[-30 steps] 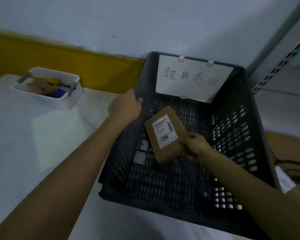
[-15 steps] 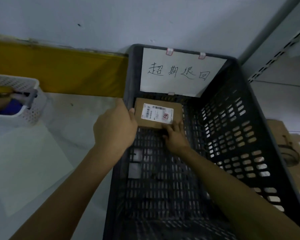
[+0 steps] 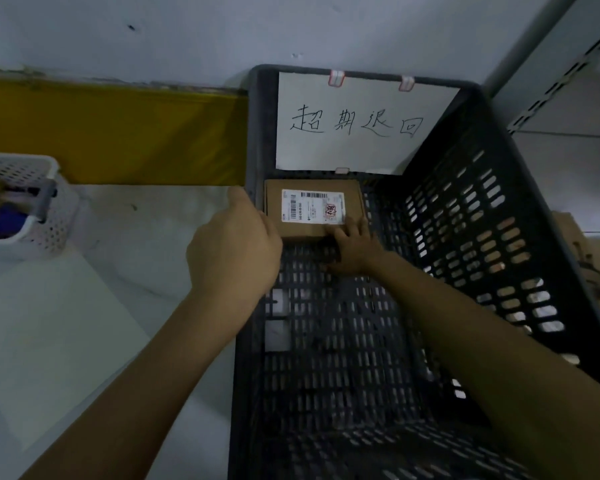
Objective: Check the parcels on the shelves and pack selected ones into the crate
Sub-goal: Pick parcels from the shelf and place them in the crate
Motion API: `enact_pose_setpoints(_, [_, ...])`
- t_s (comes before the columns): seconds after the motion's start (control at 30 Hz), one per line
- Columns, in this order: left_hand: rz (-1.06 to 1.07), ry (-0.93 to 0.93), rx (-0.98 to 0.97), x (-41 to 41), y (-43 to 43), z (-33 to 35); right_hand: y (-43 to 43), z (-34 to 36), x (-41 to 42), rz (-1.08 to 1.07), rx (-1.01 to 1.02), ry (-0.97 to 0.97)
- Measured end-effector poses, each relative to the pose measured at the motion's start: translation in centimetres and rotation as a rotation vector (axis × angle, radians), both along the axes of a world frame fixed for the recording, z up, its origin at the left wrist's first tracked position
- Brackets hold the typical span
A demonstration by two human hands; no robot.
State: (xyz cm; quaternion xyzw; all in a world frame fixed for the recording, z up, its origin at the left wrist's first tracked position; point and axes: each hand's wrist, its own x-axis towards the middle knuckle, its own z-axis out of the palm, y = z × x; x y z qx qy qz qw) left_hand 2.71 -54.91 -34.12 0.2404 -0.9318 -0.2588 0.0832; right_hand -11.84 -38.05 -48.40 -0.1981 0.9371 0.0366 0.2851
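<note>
A dark perforated plastic crate stands on a pale surface, with a handwritten paper sign clipped to its far wall. One small brown cardboard parcel with a white shipping label lies flat, label up, in the crate's far left corner. My right hand reaches inside the crate, and its straight fingers touch the parcel's near edge. My left hand grips the crate's left rim beside the parcel, thumb pointing up.
A white perforated basket holding small items sits on the pale surface at the left. A yellow band runs along the wall behind. A brown carton and a metal shelf upright stand to the right of the crate.
My right hand lowered the parcel from mid-air and laid it flat in the crate's far left corner. It let go and now only touches the near edge. My left hand stayed on the rim.
</note>
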Motion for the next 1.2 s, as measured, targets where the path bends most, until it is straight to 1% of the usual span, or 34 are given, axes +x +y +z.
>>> enact_pose_setpoints(0.07, [-0.011, -0.007, 0.03, 0.1, 0.1, 0.4, 0.0, 1.5, -0.6, -0.033, -0.008, -0.071])
enact_pose_setpoints(0.1, [-0.01, -0.012, 0.048, 0.3, 0.1, 0.6, -0.1, 2.2, -0.3, -0.068, -0.046, -0.061])
enact_pose_setpoints(0.17, [-0.004, -0.032, 0.074, 0.3, 0.2, 0.6, -0.3, 3.3, 1.4, -0.098, -0.145, 0.022])
enact_pose_setpoints(0.23, [0.007, -0.039, 0.068, 0.4, 0.2, 0.6, -0.2, 4.5, 4.1, 0.004, -0.184, 0.073])
enact_pose_setpoints(0.3, [0.011, -0.034, 0.056, 0.4, 0.5, 0.6, 0.7, 6.0, 6.2, 0.126, -0.175, 0.091])
enact_pose_setpoints(0.43, [0.009, -0.067, 0.041, 0.9, 1.2, 1.3, 3.6, 10.7, 9.3, 0.154, -0.252, 0.174])
enact_pose_setpoints(0.47, [-0.01, -0.093, -0.032, 1.1, 1.5, 1.6, 4.6, 11.9, 10.1, 0.151, -0.267, 0.193])
enact_pose_setpoints(0.53, [-0.102, -0.126, -0.294, 1.4, 2.8, 2.7, 6.8, 14.2, 11.8, 0.133, -0.299, 0.212])
enact_pose_setpoints(0.57, [-0.185, -0.098, -0.402, 1.5, 3.8, 3.3, 8.0, 15.2, 12.7, 0.116, -0.322, 0.222])
enact_pose_setpoints(0.6, [-0.279, -0.047, -0.462, 1.4, 5.3, 3.9, 9.4, 16.2, 13.6, 0.092, -0.344, 0.23])
enact_pose_setpoints(0.67, [-0.455, 0.042, -0.508, 1.3, 9.4, 5.1, 12.6, 17.8, 15.6, 0.054, -0.387, 0.234])
enact_pose_setpoints(0.73, [-0.578, 0.123, -0.529, 1.5, 14.6, 5.9, 16.7, 19.2, 18.1, 0.03, -0.411, 0.266])
enact_pose_setpoints(0.9, [-0.807, 0.268, -0.569, 3.4, 29.7, 7.5, 29.9, 23.0, 25.2, -0.024, -0.422, 0.456])
enact_pose_setpoints(1.07, [-0.993, 0.347, -0.59, 6.6, 44.9, 7.5, 44.1, 25.6, 31.1, -0.215, -0.379, 0.59])
enact_pose_setpoints(1.2, [-1.11, 0.401, -0.567, 8.3, 55.3, 7.8, 52.8, 26.9, 34.5, -0.381, -0.314, 0.645])
